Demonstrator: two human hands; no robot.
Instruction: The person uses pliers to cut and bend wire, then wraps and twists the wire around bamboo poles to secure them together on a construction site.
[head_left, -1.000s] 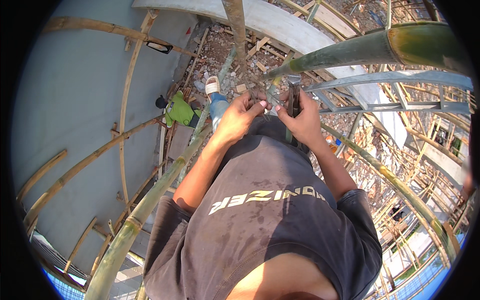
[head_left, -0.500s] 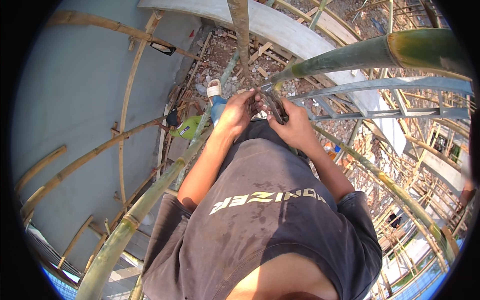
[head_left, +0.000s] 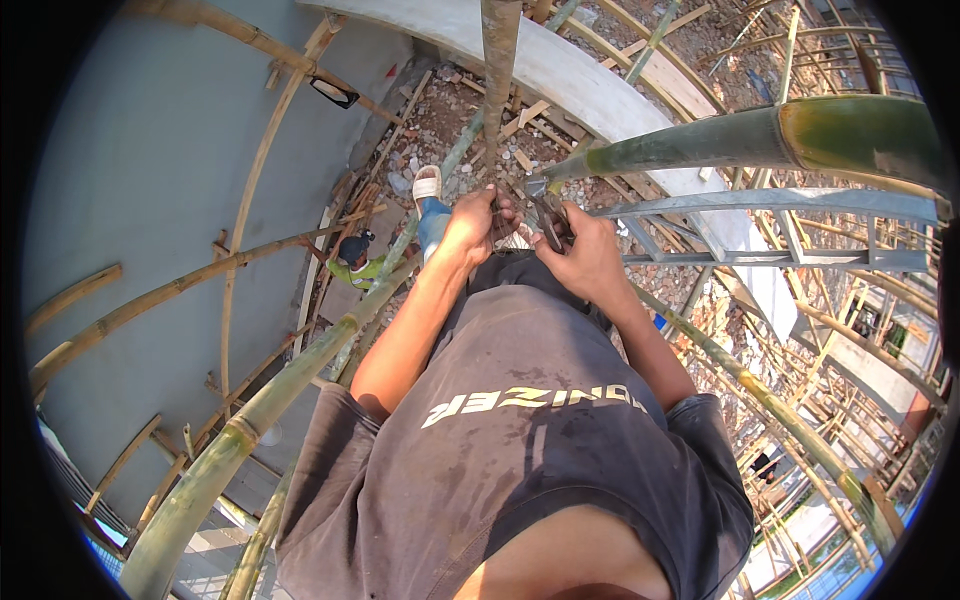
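Observation:
My right hand is closed round a dark metal hand tool whose paler head points away from me; its exact kind is unclear. My left hand is beside it, a little apart, with fingers curled in a pinch. Whatever those fingers hold is too small to make out. Both hands are in front of my dark shirt. Just beyond them rises an upright bamboo pole. To the right of the tool lies the end of a thick green bamboo pole.
A grey metal lattice girder runs right. My sandalled foot is by a slanting green pole on the left. Below, a person in a green shirt stands by a grey wall. Rubble and boards cover the ground.
My hands have drawn slightly apart, and the tool stays in my right hand. The view has shifted a little. The person below has moved, with a dark cap now showing more.

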